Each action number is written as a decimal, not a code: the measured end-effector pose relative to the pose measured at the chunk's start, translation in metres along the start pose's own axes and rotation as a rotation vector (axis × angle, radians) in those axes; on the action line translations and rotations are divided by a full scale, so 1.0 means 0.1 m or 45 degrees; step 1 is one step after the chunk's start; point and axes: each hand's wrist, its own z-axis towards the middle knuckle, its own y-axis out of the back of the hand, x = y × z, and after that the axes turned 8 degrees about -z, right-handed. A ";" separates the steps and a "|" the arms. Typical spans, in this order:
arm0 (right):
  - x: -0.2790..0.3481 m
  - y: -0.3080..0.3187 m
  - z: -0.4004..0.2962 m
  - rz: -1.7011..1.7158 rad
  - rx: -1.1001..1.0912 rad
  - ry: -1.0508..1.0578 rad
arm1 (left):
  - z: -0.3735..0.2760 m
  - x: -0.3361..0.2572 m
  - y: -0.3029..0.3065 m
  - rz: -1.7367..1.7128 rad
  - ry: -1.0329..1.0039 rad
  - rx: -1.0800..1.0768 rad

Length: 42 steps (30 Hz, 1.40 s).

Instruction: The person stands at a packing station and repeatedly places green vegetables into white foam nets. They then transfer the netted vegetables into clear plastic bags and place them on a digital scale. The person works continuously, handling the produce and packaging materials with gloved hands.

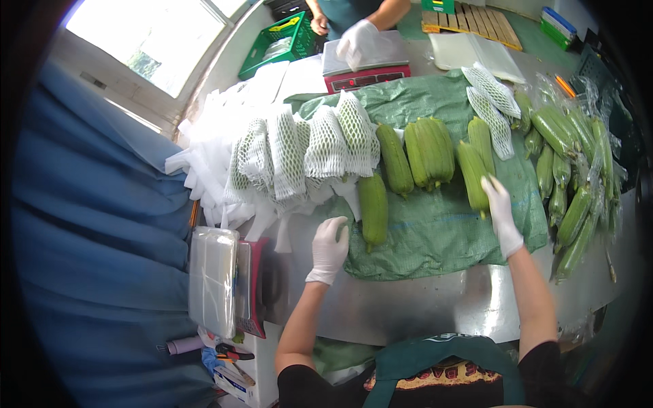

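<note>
My left hand (330, 250), in a white glove, is held with fingers curled and thumb apart, nothing in it. Just right of it lies a single green loofah gourd (374, 211). My right hand (501, 217), also gloved, touches the right side of another loofah gourd (473, 176); whether it grips it is unclear. Behind that one leans a further loofah gourd (480, 137). Several bare loofah gourds (428, 153) lie side by side between my hands, on a green woven sheet (433, 229). To their left are several gourds in white foam net sleeves (326, 143).
Bagged gourds (566, 173) are piled at right. Loose foam sleeves (204, 178) heap at left, above plastic bags (211, 280) on a red scale (252, 290). Across the table, a co-worker's gloved hand (357, 43) is over another scale (367, 76), near a green crate (280, 46).
</note>
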 end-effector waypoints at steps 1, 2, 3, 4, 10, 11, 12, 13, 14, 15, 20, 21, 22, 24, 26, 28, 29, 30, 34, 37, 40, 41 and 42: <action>0.00 0.02 -0.26 0.089 0.006 0.024 | -0.03 0.06 -0.03 0.059 -0.022 -0.035; -0.02 0.05 -0.51 0.122 -0.018 0.033 | -0.04 0.12 -0.06 0.124 -0.008 -0.092; -0.09 0.07 -0.74 0.161 -0.039 0.037 | -0.04 0.20 -0.08 0.194 0.008 -0.146; -0.19 0.10 -0.92 0.147 -0.059 0.034 | -0.02 0.30 -0.08 0.244 0.072 -0.256; -0.60 0.04 -1.34 0.061 -0.124 0.012 | -0.22 1.15 0.21 0.884 0.898 -0.629; -0.62 0.00 -1.36 0.026 -0.130 -0.003 | -0.24 1.23 0.33 0.857 1.059 -0.403; -0.61 0.00 -1.35 -0.301 -0.146 0.100 | -0.26 1.25 0.39 0.781 1.064 -0.362; -0.59 -0.02 -1.37 -0.531 -0.187 0.199 | -0.28 1.26 0.43 0.708 1.068 -0.323; -0.56 -0.04 -1.40 -0.651 -0.172 0.220 | -0.32 1.24 0.40 0.665 0.896 -0.436; -0.48 -0.04 -1.43 -0.781 -0.152 0.230 | -0.34 1.13 0.39 0.501 0.887 -0.467; -0.30 -0.02 -1.47 -1.174 0.023 0.170 | -0.64 0.47 0.26 -0.016 0.756 -0.598; -0.27 0.00 -1.49 -1.221 -0.052 0.307 | -0.73 0.26 0.28 -0.042 0.700 -0.622; -0.21 0.00 -1.54 -1.267 -0.122 0.442 | -0.83 0.01 0.29 0.018 0.667 -0.602; -0.11 0.00 -1.59 -1.266 -0.181 0.660 | -0.91 -0.65 0.25 0.091 0.519 -0.600; 0.26 -0.09 -1.79 -0.743 0.065 0.782 | -0.98 -1.24 0.15 0.092 0.297 -0.553; 0.65 -0.14 -2.03 -0.407 0.355 0.875 | -0.97 -1.59 -0.08 -0.006 0.088 -0.389; 0.76 -0.22 -2.10 -0.275 0.459 0.876 | -0.95 -1.73 -0.18 -0.064 -0.001 -0.303; 0.74 -0.30 -2.11 -0.131 0.481 0.960 | -0.89 -1.91 -0.23 -0.096 -0.194 -0.195; 0.69 -0.11 -1.99 -0.007 0.400 0.715 | -0.93 -2.13 -0.38 -0.738 0.063 -0.032; 0.68 0.11 -1.96 0.008 0.346 0.635 | -0.90 -2.19 -0.45 -1.158 0.128 0.143; 0.63 0.18 -2.02 0.059 0.295 0.619 | -0.93 -2.22 -0.56 -1.403 0.269 0.277; 0.62 0.21 -2.02 0.053 0.270 0.607 | -0.93 -2.29 -0.59 -1.466 0.298 0.234; 0.59 0.24 -2.02 0.048 0.244 0.591 | -0.93 -2.38 -0.64 -1.528 0.331 0.194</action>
